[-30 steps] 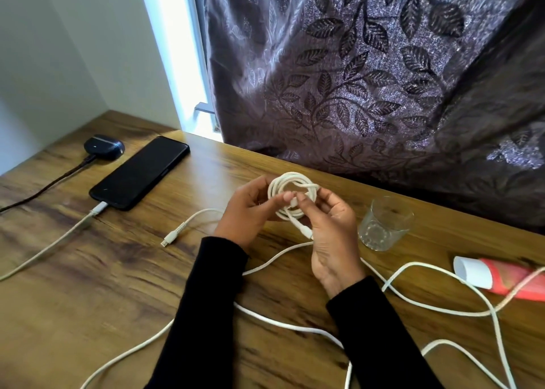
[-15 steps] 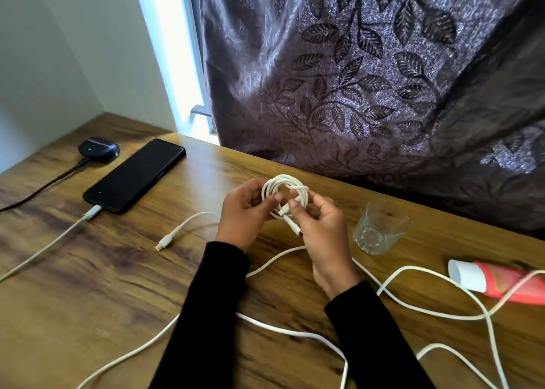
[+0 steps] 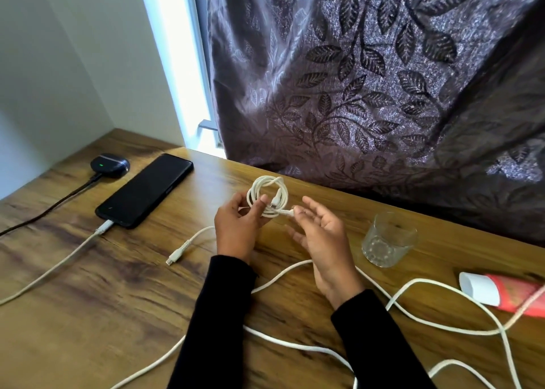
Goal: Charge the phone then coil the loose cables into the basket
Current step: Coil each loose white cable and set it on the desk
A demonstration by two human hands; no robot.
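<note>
A small coil of white cable (image 3: 267, 196) is held above the wooden table by my left hand (image 3: 237, 229), whose fingers grip its lower left side. My right hand (image 3: 323, 238) is just right of the coil with fingers spread, its fingertips near the coil's plug end. The black phone (image 3: 144, 190) lies at the left with a white charging cable (image 3: 59, 264) plugged into its near end. A long loose white cable (image 3: 436, 326) winds over the table's right and front. Another cable's plug end (image 3: 177, 254) lies by my left wrist. No basket is in view.
A black earbuds case (image 3: 109, 165) with a green light and dark cord sits at the far left. An empty glass (image 3: 387, 239) stands right of my hands. A red tube with a white cap (image 3: 501, 293) lies at the right edge. A patterned curtain (image 3: 383, 79) hangs behind.
My right hand has let go of the coil's plug end and opened, drawing slightly right. My left hand keeps hold of the coil.
</note>
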